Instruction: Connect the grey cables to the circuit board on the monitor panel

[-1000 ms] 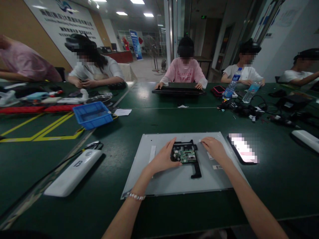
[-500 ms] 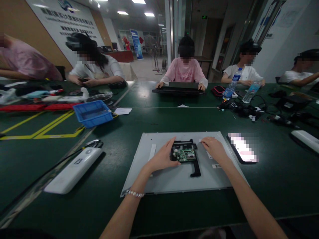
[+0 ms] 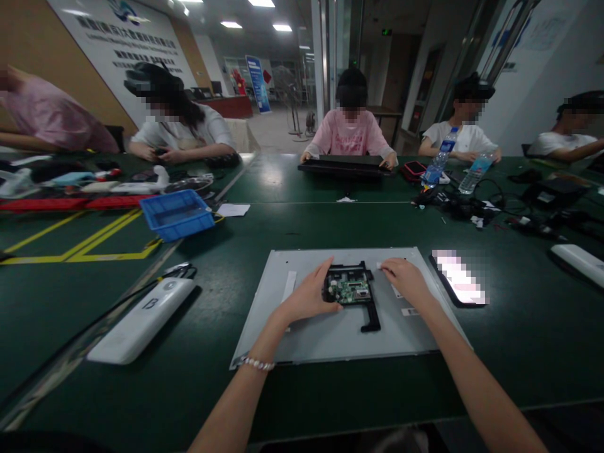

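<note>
A thin grey metal display panel (image 3: 325, 346) lies flat on the green table. On it sits a black plastic bracket (image 3: 372, 316) holding a green circuit board (image 3: 350, 290). My left hand (image 3: 307, 294) grips the left side of the bracket, fingers at its far edge and thumb at its near edge. To the right of the bracket, my right hand (image 3: 404, 279) is closed in a pinch over the panel. A small white bit shows at its fingertips, too small to name. Pale labels (image 3: 410, 311) lie on the panel near the right wrist.
A lit phone (image 3: 458, 278) lies right of the panel. A white power bank (image 3: 144, 321) with a cable is at left, a blue bin (image 3: 178, 216) beyond it. Bottles (image 3: 441, 157) and tangled black cables (image 3: 453, 204) are at far right. A person opposite holds a dark flat panel (image 3: 346, 166).
Both my hands keep nearly the same place on the bracket and over the panel. The person opposite has shifted the dark panel slightly to the right.
</note>
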Available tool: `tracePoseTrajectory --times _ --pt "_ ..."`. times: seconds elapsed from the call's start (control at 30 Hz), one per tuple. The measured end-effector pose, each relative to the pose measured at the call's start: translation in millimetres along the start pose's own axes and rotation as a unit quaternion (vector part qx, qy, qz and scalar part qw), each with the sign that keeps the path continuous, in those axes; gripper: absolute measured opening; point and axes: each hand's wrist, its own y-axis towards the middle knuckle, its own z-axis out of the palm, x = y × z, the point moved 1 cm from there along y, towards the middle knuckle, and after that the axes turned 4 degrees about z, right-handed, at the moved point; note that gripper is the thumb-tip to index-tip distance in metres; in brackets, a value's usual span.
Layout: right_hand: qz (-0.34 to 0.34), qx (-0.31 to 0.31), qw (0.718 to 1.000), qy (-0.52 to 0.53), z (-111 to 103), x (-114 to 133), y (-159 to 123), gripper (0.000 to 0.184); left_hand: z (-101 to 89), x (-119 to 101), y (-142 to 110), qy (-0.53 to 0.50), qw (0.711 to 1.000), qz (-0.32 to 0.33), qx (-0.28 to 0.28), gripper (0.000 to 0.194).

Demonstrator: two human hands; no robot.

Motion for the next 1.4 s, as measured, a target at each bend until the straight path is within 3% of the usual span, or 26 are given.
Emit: tracePoseTrajectory --times 0.2,0.43,0.63,0.87,1.4 --pt "0.006 0.000 1.000 0.000 0.9 -2.1 -0.7 0.023 -1.5 2.3 -1.0 0.001 1.000 0.007 0.001 0.110" --pt "0.019 -0.042 0.999 0.022 -3.7 5.0 3.4 0.025 1.0 10.3 -1.5 0.003 1.000 0.007 -0.004 0.109" --pt "-0.043 -0.010 0.999 0.023 -6.6 44.5 32.2 0.024 5.1 16.7 0.3 0.025 1.000 0.010 -0.009 0.103" --pt "-0.077 0.061 0.995 0.005 12.9 85.2 56.4 0.022 6.8 19.6 1.0 0.038 0.999 0.020 -0.009 0.102" --pt "-0.062 0.081 0.995 0.015 23.7 91.7 54.5 0.026 8.2 25.0 1.6 0.048 0.999 0.018 -0.008 0.104"
